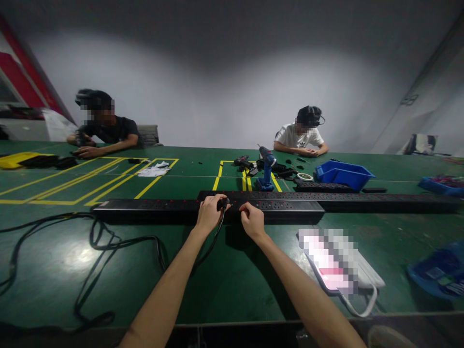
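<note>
My left hand (pixel 209 212) is closed around a black power plug (pixel 224 203), whose cable hangs down and runs off to the left. The plug is over the top of a long black power strip (pixel 145 212) lying across the table; whether its pins are in a socket is hidden. Just right of it, my right hand (pixel 253 220) is closed with curled fingers at the strip's near edge. Whatever those fingers may hold cannot be made out. Behind the strip lies a second long black power strip (pixel 380 202), reaching far to the right.
Loops of black cable (pixel 105 241) lie at left. A blue cordless drill (pixel 267 169) stands behind the strips, near a blue bin (pixel 342 174) and a roll of tape (pixel 305 177). A phone (pixel 322 266) lies front right. Two people sit across the green table (pixel 203 299).
</note>
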The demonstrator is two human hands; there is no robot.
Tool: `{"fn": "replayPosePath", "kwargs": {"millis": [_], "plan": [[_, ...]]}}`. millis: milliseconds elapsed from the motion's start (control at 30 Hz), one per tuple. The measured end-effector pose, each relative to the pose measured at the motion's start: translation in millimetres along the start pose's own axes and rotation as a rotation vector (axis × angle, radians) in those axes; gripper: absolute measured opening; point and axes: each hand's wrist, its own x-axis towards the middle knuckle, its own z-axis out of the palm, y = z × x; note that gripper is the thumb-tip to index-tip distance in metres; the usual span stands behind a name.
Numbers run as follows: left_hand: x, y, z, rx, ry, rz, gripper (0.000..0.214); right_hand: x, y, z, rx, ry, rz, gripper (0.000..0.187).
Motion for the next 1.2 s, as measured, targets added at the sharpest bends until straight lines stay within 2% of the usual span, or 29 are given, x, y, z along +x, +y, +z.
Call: {"fn": "replayPosePath", "kwargs": {"millis": [400, 667, 800, 933, 1033, 1200], "plan": [[-1.6, -1.9, 3.9, 0.042, 0.002, 0.014, 0.032, -0.1, -3.4, -1.4, 0.013, -0.016, -0.006, 0.021], [-1.1, -1.2, 1.2, 0.034, 0.000, -0.001, 0.027, 8.0, -22.8, 0.8, 0.032, -0.042, -0.091, 0.022], [-0.6, -2.6, 0.3, 0.041, -0.027, -0.006, 0.024, 26.3, -36.2, 9.6, 0.041, -0.025, -0.094, 0.020], [-0.8, -5.7, 0.3, 0.095, -0.040, 0.014, 0.034, 55.0, -50.1, 25.6, -0.033, -0.025, -0.064, 0.017], [-0.7, -8.2, 1.9, 0.149, -0.036, 0.011, 0.038, 76.6, -58.2, 40.6, -0.150, -0.079, 0.005, 0.018], [1.1, -12.7, 7.0, 0.163, -0.035, -0.020, 0.034, 101.2, -62.0, 61.5, -0.286, -0.235, 0.119, 0.026]]}}
